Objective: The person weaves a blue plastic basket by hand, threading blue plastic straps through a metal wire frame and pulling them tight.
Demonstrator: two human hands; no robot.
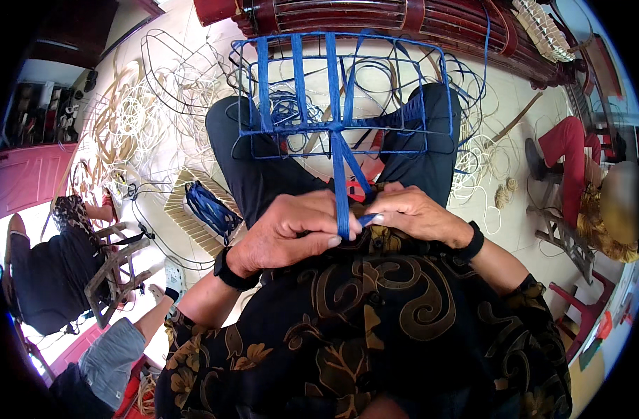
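Across my knees rests a rectangular wire basket frame [436, 94], partly wrapped with flat blue strapping. From its near edge a blue strap [341, 178] runs down toward my lap. My left hand [291, 227] pinches this strap between thumb and fingers. Close beside it, my right hand [410, 213] has its thumb and fingers closed on a short blue piece of the strap, just right of the left fingertips. A second blue length slants from the frame toward my right hand. Whether both lengths are one strap, I cannot tell.
Loose cream and tan strips [131, 105] lie in heaps on the tiled floor at left. A slatted tray [194, 241] holds a coil of blue strapping [214, 209]. A dark red wooden bench [347, 15] stands beyond the frame. Other people sit at both sides.
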